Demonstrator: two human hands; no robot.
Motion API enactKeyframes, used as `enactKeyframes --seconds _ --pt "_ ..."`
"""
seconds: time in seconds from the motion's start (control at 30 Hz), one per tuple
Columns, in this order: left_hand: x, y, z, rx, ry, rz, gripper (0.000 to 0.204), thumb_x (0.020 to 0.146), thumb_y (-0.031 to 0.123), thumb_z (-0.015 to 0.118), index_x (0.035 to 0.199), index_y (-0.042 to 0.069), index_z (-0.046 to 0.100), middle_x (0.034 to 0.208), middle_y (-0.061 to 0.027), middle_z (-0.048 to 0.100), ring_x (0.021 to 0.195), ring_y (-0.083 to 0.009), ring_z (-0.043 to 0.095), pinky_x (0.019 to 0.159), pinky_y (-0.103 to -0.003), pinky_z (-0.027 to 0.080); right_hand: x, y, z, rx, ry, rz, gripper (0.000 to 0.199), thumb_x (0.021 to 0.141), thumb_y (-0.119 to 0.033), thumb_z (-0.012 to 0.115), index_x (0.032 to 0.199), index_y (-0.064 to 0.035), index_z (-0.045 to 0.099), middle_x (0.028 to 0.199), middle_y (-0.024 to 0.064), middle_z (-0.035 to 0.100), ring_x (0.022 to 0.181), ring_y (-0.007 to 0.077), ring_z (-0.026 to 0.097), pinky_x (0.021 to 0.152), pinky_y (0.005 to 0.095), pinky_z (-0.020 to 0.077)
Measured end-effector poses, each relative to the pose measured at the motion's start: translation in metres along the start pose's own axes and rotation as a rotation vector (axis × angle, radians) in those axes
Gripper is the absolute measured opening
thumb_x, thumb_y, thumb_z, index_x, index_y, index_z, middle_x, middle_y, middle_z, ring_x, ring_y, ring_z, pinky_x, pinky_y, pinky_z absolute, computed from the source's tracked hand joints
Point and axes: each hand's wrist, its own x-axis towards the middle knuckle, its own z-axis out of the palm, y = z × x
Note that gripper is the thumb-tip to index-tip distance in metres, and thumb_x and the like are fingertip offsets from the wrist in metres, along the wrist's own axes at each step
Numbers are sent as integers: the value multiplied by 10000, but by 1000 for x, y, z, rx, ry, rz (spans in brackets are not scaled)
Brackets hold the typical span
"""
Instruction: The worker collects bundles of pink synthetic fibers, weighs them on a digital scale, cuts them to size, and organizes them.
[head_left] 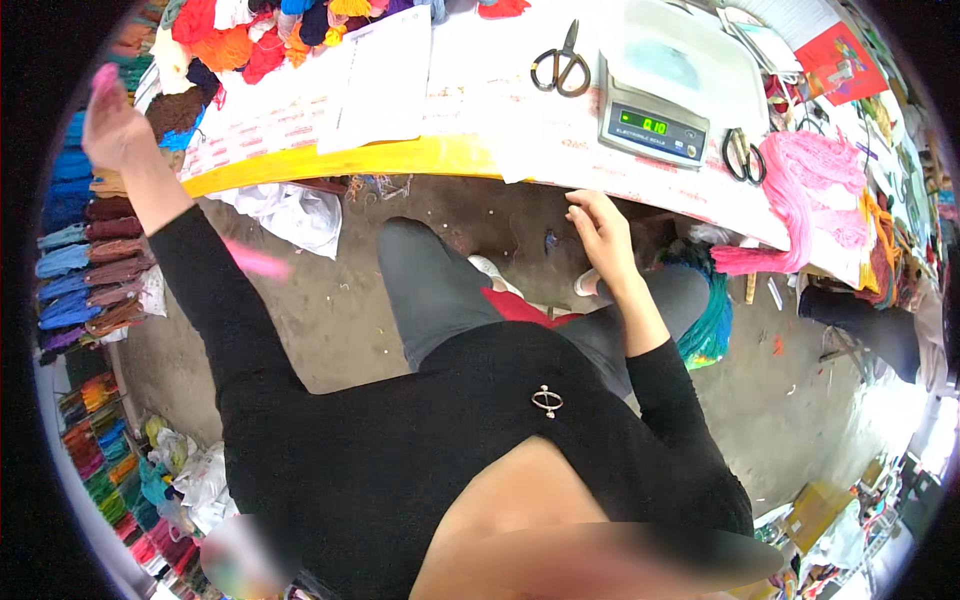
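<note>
My left hand (115, 132) is raised far out to the left beside the shelves, its fingers closed around pink yarn (104, 78), of which only a bit shows above the hand. A blurred pink strand (258, 262) hangs behind my left forearm; whether it belongs to the same yarn I cannot tell. Over my lap, just off the table's front edge, my right hand (603, 235) hovers with loosely bent fingers and nothing visible in it. The electronic scale (655, 130) is the nearest large thing to it, with a white tray (690, 60) on top.
Black-handled scissors (561, 70) lie left of the scale, another pair (743, 157) to its right. Pink yarn hanks (800, 190) drape over the table's right edge. Paper sheets (380, 85) and coloured yarn (235, 45) cover the left part. Shelves of yarn (90, 270) line the left side.
</note>
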Motion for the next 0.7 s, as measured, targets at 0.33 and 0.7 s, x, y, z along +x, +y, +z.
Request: enactKeyframes --seconds 0.33,0.7 --pt "39 -156 -147 -55 -238 -719 172 792 89 498 843 -36 604 883 -109 612 803 -207 576 764 -321 482 13 -5 12 -248 30 -169 174 816 -90 558 974 -19 573 960 141 575 906 300 566 784 333 451" --pt "-323 -127 6 460 -966 -448 351 786 88 545 1133 40 549 1100 -108 588 1057 -240 534 897 -322 413 43 28 46 -739 103 -433 267 737 -119 636 989 -60 572 1081 79 553 1074 255 491 897 376 370"
